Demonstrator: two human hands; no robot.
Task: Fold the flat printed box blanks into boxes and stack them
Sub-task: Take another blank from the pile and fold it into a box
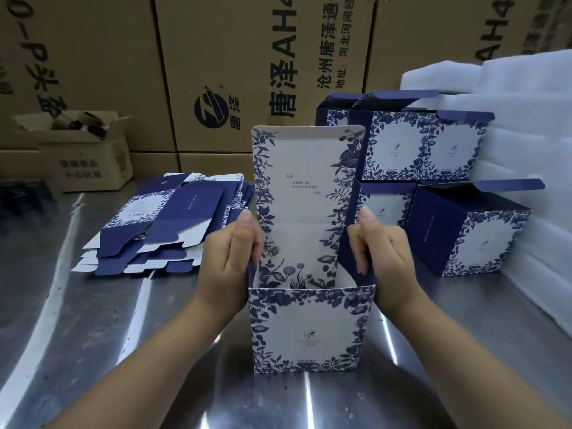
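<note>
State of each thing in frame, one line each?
box in hand, erected, upright, lid flap up
left hand, grips box's left wall
right hand, grips box's right wall
flat blanks, unfolded, piled loosely
finished boxes, stacked two high, lids open
small carton, flaps open

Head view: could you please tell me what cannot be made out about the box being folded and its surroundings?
Box floor, head view: hidden by its front wall.
Fingertips of left hand and right hand, head view: partly hidden by the box's side flaps.
Flat blanks count, head view: they overlap.
Folded boxes, head view: rear ones hidden by front ones.
Lid text, head view: too small.
</note>
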